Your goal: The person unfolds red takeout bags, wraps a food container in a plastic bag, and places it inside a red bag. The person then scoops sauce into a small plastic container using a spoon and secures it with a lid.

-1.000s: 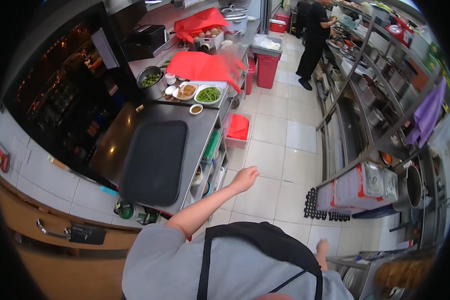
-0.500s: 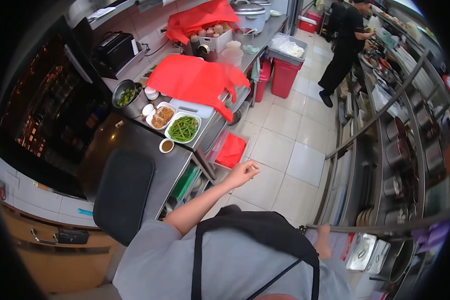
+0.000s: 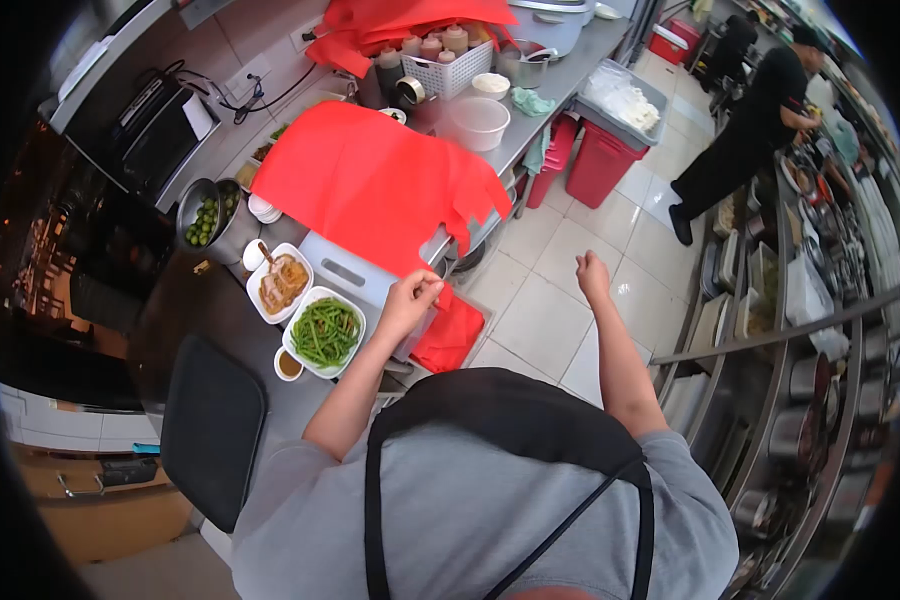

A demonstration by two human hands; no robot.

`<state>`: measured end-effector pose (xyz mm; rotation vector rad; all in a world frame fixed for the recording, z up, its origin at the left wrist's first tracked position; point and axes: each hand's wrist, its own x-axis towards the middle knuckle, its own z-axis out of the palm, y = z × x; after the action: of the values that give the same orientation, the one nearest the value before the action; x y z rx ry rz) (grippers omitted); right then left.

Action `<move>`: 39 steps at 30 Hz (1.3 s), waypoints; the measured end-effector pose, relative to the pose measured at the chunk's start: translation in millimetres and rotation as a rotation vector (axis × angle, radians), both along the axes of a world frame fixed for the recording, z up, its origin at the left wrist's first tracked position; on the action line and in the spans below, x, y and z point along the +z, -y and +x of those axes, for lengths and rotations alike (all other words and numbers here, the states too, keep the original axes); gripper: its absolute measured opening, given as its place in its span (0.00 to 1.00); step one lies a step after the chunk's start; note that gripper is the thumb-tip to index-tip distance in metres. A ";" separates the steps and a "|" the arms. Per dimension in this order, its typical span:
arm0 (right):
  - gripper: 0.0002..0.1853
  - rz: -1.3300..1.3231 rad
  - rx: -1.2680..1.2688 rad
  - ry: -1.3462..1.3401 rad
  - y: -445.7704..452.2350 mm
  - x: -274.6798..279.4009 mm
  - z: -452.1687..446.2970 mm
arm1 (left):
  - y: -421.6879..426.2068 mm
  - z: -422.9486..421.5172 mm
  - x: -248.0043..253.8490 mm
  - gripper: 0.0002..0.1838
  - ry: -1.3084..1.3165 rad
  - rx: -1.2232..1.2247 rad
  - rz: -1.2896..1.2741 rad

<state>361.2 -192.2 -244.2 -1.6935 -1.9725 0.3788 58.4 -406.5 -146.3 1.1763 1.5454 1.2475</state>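
Note:
My left hand point(image 3: 412, 302) is loosely curled at the edge of the counter, above a tub with red fabric point(image 3: 450, 330); I see nothing in its fingers. Closed and seemingly bare, my right hand point(image 3: 592, 277) hangs over the floor tiles. Nearest the left hand on the counter stands a white foam container of green beans point(image 3: 324, 334). Beside it is a container of browned food in sauce point(image 3: 284, 284), and a small cup of brown sauce point(image 3: 289, 364). A red non-woven bag point(image 3: 355, 180) lies flat behind them, partly over a white cutting board point(image 3: 345, 271).
A pot of green limes point(image 3: 206, 220) stands at the left. Behind are a basket of squeeze bottles point(image 3: 448, 68) and a plastic tub point(image 3: 476, 124). A red bin point(image 3: 602, 165) stands on the floor. A co-worker in black point(image 3: 760, 120) is at the right-hand shelves.
My view has moved nearer the counter. My left hand now appears closer to the food containers and cutting board. My right hand has come up into view over the floor.

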 end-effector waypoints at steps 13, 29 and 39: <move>0.19 0.155 0.326 0.047 -330.6 28.9 -168.9 | -94.9 -21.8 -15.3 0.06 -0.028 0.434 -0.092; 0.19 0.116 0.614 0.005 -474.2 19.1 -222.8 | -194.9 -6.3 14.0 0.06 -0.064 0.773 -0.281; 0.08 0.244 0.594 -0.180 -458.4 137.8 -236.2 | -198.7 -25.1 -8.3 0.06 -0.078 0.869 -0.140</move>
<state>125.0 266.2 -106.4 -0.8713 -2.2452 0.4538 33.3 -207.7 -154.6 0.4409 2.2722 1.5878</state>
